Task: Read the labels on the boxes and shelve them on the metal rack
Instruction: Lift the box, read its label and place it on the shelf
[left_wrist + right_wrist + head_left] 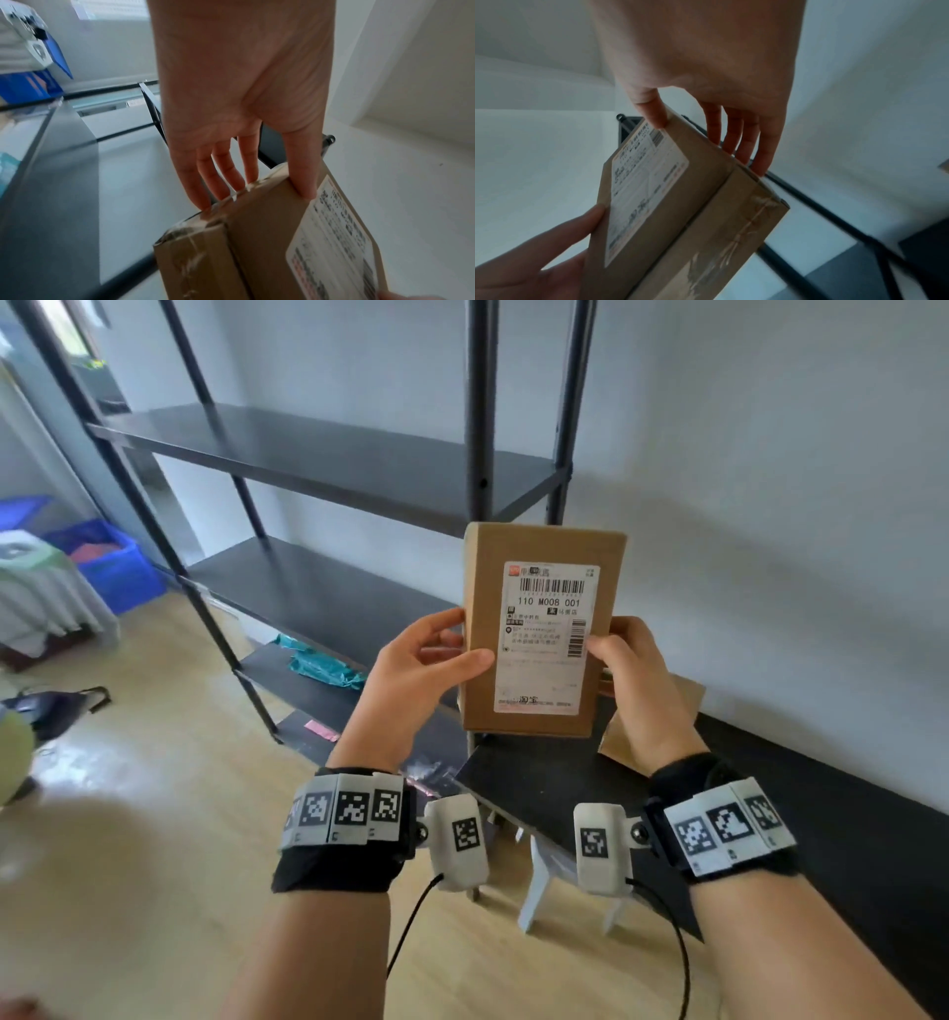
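box: being held upright in front of the metal rack, label facing the person | left hand: fingers pinching its left edge | right hand: fingers pinching its right edge | second box: lying on the counter behind

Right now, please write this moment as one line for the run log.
step: reading label | box: upright, label facing person | left hand: holds box | right hand: holds box | rack: box not yet shelved
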Demonstrator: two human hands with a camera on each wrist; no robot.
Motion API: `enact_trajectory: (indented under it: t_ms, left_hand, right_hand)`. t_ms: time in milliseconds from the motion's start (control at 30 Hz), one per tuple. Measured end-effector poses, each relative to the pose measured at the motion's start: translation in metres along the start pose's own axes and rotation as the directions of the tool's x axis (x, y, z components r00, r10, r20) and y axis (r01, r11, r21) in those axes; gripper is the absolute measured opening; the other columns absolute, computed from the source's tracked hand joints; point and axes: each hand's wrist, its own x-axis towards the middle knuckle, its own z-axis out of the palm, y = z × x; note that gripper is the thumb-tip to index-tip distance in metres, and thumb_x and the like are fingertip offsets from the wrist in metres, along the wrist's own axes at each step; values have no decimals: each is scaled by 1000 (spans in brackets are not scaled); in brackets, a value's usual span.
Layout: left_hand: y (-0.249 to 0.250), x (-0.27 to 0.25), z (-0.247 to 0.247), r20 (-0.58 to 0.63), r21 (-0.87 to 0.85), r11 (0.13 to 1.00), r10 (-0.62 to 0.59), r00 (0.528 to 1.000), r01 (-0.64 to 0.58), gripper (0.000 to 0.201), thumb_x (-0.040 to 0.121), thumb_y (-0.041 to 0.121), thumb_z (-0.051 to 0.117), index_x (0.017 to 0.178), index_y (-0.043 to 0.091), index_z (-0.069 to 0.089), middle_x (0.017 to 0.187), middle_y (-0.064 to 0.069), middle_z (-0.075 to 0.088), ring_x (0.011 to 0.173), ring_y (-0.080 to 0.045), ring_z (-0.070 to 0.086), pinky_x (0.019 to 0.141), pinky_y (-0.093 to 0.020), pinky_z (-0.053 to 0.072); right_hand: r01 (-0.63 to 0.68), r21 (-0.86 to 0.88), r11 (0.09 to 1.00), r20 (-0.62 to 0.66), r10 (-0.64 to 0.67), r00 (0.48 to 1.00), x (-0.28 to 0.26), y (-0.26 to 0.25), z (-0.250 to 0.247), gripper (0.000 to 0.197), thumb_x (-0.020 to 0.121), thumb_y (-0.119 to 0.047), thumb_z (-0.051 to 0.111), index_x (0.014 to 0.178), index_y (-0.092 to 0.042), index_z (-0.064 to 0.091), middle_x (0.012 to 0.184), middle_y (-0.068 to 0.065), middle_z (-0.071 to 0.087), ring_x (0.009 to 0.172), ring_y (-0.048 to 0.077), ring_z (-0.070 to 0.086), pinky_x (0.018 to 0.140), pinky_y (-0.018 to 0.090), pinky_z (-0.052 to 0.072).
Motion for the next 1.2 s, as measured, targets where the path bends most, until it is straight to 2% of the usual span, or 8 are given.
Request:
enact_trajectory:
  t_ms: [200, 333, 567, 700, 800, 933, 1033, 1200]
  left_hand:
    - [-14, -32, -110, -128, 11, 1000, -24, 992, 25, 46, 86, 19, 75, 131, 20, 63, 106, -7, 74, 101, -19, 73, 81, -27, 60]
    - [-31, -53, -177, -240, -30, 996, -88, 967, 83, 50, 85, 24, 76, 131, 16, 61, 112, -13, 71, 107, -28, 70, 90, -39, 59]
    - [-47, -63, -264, -444, -61, 991, -134, 886, 119, 40, 87, 21, 75, 121, 9, 57, 107, -8, 65, 104, -26, 68, 89, -42, 59]
    - [-53, -44, -308, -503, -44, 990, -141, 853, 137, 39, 88, 22, 73, 122, 11, 56, 108, -6, 65, 106, -26, 66, 89, -39, 58]
    - [-54, -19, -344, -531, -18, 991, -124, 838, 135, 43, 88, 23, 73, 127, 12, 56, 109, -5, 66, 106, -22, 66, 84, -32, 58]
    - [-50, 28, -398, -572, 16, 990, -104, 814, 138, 48, 87, 26, 74, 130, 13, 56, 112, -4, 67, 107, -21, 67, 93, -39, 57]
    - [-42, 63, -437, -597, 27, 992, -84, 798, 124, 45, 88, 23, 72, 130, 15, 58, 114, -5, 68, 108, -22, 67, 95, -42, 56]
    - [-35, 111, -500, -624, 51, 996, -24, 781, 71, 47, 88, 26, 73, 133, 19, 59, 119, -7, 68, 110, -23, 67, 94, -43, 57]
  right_hand:
    - [0, 41, 999, 132, -6, 991, -22, -16, 112, 27, 98, -29, 48, 122, -18, 53, 111, -5, 64, 102, 7, 62, 76, 23, 47]
    - [-11, 39, 999, 238, 2, 971, -32, -23, 183, 21, 99, -29, 49, 117, -22, 57, 107, -9, 66, 100, 5, 63, 75, 21, 48]
    - [31, 13, 999, 395, -33, 918, -25, -36, 286, 16, 99, -25, 49, 93, -30, 64, 91, -14, 70, 73, -11, 66, 55, 6, 48]
    - [39, 28, 999, 454, -47, 890, 3, -38, 342, 18, 99, -23, 49, 92, -30, 64, 90, -12, 71, 71, -11, 67, 54, 8, 50]
    - [39, 23, 999, 481, -45, 876, 35, -40, 386, 16, 99, -26, 49, 97, -27, 65, 95, -8, 72, 79, 1, 69, 56, 12, 51]
    - [65, 21, 998, 497, -67, 865, 89, -50, 451, 18, 98, -28, 49, 93, -26, 66, 96, -4, 72, 90, 11, 69, 74, 26, 58]
    - [64, 25, 998, 510, -67, 858, 129, -63, 496, 20, 98, -29, 49, 97, -21, 67, 97, -1, 72, 92, 16, 69, 79, 33, 59]
    - [95, 60, 994, 558, -112, 822, 184, -89, 564, 18, 98, -31, 49, 98, -24, 65, 96, -3, 72, 90, 13, 69, 78, 29, 59]
